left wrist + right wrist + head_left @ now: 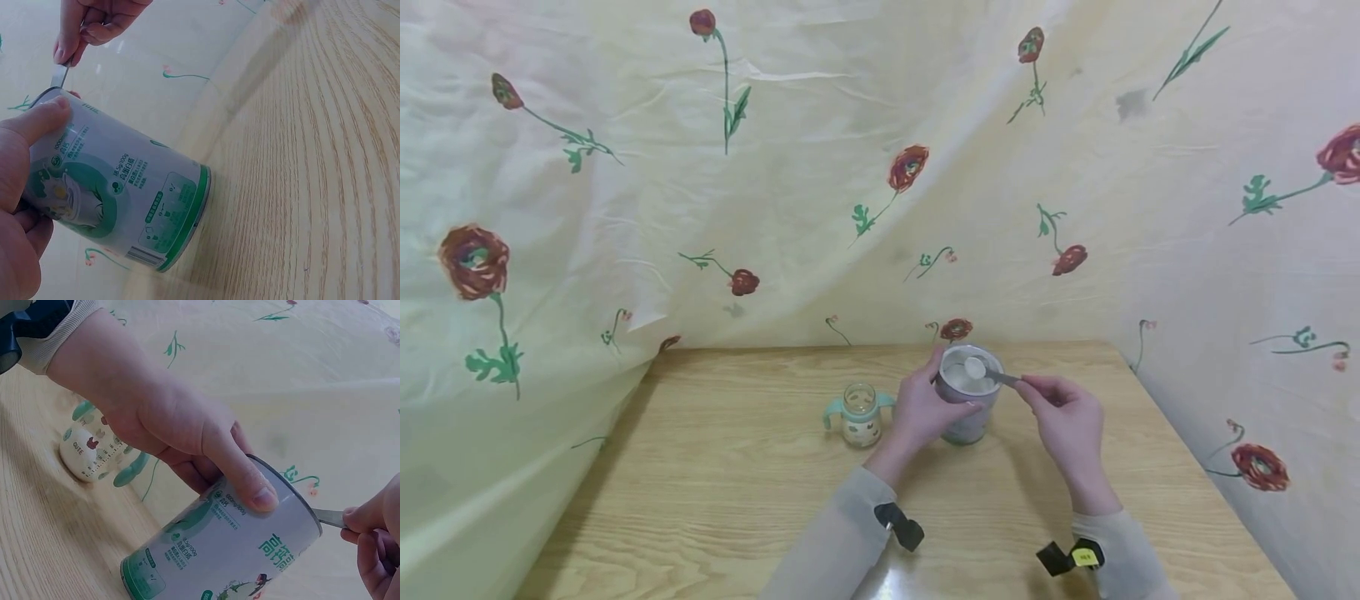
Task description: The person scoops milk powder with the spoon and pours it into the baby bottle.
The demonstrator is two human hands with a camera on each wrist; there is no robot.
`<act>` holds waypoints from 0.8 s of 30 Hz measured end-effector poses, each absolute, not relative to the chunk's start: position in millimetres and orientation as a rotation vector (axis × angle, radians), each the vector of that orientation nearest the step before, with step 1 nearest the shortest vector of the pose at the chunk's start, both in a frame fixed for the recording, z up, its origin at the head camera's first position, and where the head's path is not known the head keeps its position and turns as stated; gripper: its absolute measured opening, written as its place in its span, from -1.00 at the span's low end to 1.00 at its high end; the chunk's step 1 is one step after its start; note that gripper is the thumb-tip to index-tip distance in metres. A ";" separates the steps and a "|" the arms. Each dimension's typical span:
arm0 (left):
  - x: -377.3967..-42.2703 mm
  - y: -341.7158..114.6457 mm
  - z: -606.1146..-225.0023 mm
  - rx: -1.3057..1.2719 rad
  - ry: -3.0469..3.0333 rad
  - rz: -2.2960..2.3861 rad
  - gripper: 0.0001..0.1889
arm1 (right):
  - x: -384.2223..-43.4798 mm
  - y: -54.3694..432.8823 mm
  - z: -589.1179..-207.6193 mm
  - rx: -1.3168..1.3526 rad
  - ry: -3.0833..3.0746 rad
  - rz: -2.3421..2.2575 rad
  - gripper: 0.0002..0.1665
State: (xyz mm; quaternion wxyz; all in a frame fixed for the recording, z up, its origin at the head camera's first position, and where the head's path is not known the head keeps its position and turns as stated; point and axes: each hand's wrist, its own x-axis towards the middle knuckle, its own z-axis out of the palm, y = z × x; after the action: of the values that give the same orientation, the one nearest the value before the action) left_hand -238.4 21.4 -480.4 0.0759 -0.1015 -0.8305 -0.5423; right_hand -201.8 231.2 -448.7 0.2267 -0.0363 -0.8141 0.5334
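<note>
A white and green milk powder can (pixel 968 427) stands uncovered on the table, pale powder showing inside its rim. My left hand (pixel 925 407) grips it from the left, thumb toward me and fingers round the far side. My right hand (pixel 1071 421) pinches the handle end of a metal spoon (pixel 1002 378) between thumb and fingers. The spoon's bowl, heaped with white powder, is over the can's mouth. In the right wrist view the spoon's handle (pixel 330 517) crosses the rim, and its bowl is hidden by the can wall.
Just left of my left hand stands an open clear baby bottle (pixel 860 427) with mint-green handles and a printed pattern. The wooden table (pixel 722 492) reaches back to a hanging cloth (pixel 805 192) with red flowers, which also lines both sides.
</note>
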 end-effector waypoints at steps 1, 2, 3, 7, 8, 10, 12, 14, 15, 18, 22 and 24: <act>-238.5 21.4 -480.5 -0.309 -2.491 -1.621 0.16 | -201.8 231.3 -449.0 -0.105 -2.242 1.470 -0.82; -238.4 21.3 -480.4 -0.314 -2.493 -1.617 0.16 | -201.9 231.4 -449.4 -0.109 -2.240 1.473 -0.82; -238.2 21.3 -480.4 -0.316 -2.490 -1.615 0.16 | -202.0 231.5 -449.5 -0.110 -2.241 1.470 -0.82; -237.6 21.2 -479.9 -0.323 -2.489 -1.613 0.16 | -202.1 231.3 -450.5 -0.121 -2.249 1.446 -0.84; -237.6 21.3 -480.0 -0.321 -2.490 -1.614 0.17 | -202.1 231.2 -450.6 -0.120 -2.249 1.444 -0.84; -237.9 21.3 -480.4 -0.314 -2.495 -1.613 0.17 | -202.2 230.9 -451.1 -0.121 -2.250 1.439 -0.85; -238.3 21.4 -481.1 -0.307 -2.499 -1.613 0.18 | -202.2 230.4 -450.9 -0.114 -2.249 1.440 -0.85; -238.9 21.4 -482.0 -0.306 -2.499 -1.613 0.18 | -202.6 229.9 -451.0 -0.110 -2.247 1.441 -0.85; -239.2 21.4 -482.3 -0.306 -2.497 -1.613 0.18 | -202.7 229.5 -451.0 -0.108 -2.245 1.440 -0.85; -239.7 21.3 -483.0 -0.309 -2.492 -1.612 0.18 | -203.1 228.5 -451.3 -0.110 -2.237 1.440 -0.87; -240.2 21.0 -483.7 -0.313 -2.493 -1.606 0.18 | -203.7 227.6 -451.6 -0.104 -2.217 1.434 -0.87; -240.4 20.7 -483.8 -0.317 -2.494 -1.602 0.18 | -204.1 227.4 -452.2 -0.100 -2.211 1.430 -0.88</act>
State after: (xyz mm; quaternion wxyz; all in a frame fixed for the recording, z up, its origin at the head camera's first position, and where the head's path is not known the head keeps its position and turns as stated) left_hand -240.4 20.7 -483.8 0.0803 -0.1061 -0.8339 -0.5357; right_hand -204.1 227.4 -452.2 0.2505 -0.0367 -0.8123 0.5254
